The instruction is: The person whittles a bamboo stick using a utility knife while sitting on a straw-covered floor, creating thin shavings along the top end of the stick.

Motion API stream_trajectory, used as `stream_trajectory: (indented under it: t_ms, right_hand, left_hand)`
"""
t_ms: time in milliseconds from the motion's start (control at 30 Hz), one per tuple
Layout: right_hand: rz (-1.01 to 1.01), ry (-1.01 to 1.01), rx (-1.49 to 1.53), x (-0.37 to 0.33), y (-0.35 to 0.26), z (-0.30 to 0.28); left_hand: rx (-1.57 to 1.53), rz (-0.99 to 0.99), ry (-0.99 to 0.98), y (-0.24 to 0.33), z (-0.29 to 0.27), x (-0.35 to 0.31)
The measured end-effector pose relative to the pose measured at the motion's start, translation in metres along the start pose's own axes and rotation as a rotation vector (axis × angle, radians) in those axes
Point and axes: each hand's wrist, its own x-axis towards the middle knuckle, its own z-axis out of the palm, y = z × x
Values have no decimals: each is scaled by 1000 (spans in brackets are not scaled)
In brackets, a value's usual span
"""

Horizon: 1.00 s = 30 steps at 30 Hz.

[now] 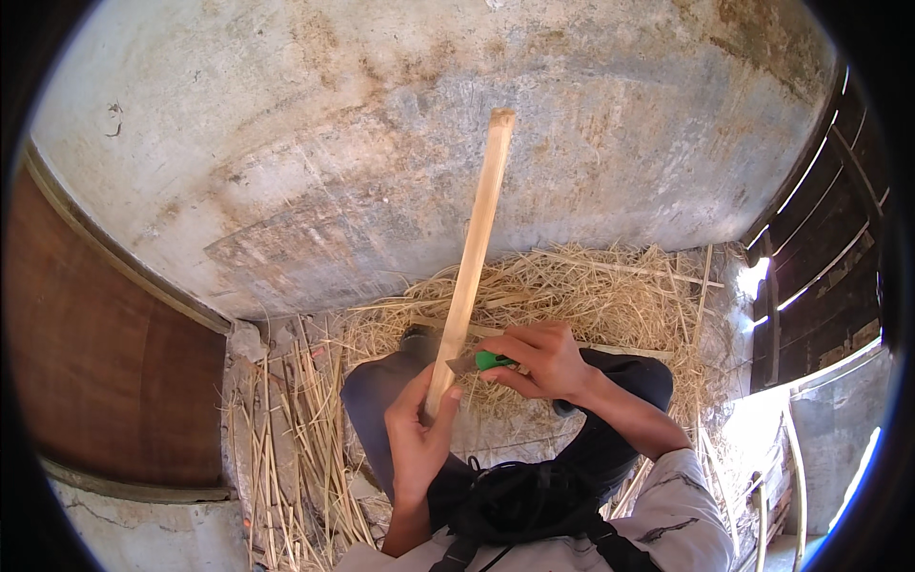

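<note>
A long, flat strip of pale wood, perhaps bamboo, slants upward and away from me toward the wall. Near its lower end, my left hand is closed around it, with the thumb along its right edge. My right hand grips a knife by its green handle. The short blade points left and meets the strip's right edge just above my left hand. Most of the handle is hidden inside my right fingers.
Curled shavings are heaped on the floor before my knees. Several thin split sticks lie to the left. A stained wall rises ahead, a brown wooden panel stands left, and dark slats are at right.
</note>
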Motion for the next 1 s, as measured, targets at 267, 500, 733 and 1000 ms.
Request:
stream_trajectory:
  t_ms: [267,500,733,1000]
  right_hand:
    - [-9,63,-76,0,2,4]
    - [2,42,-109,-1,1,2]
    - [48,73,-97,4,-4,-1]
    - [93,73,-130,5,-3,1]
  left_hand:
    - [9,37,-1,2,4,-2]
    - [40,-4,8,10,5,-4]
    - [39,-2,35,7,7,-5]
    - [107,29,60,8,7,-2]
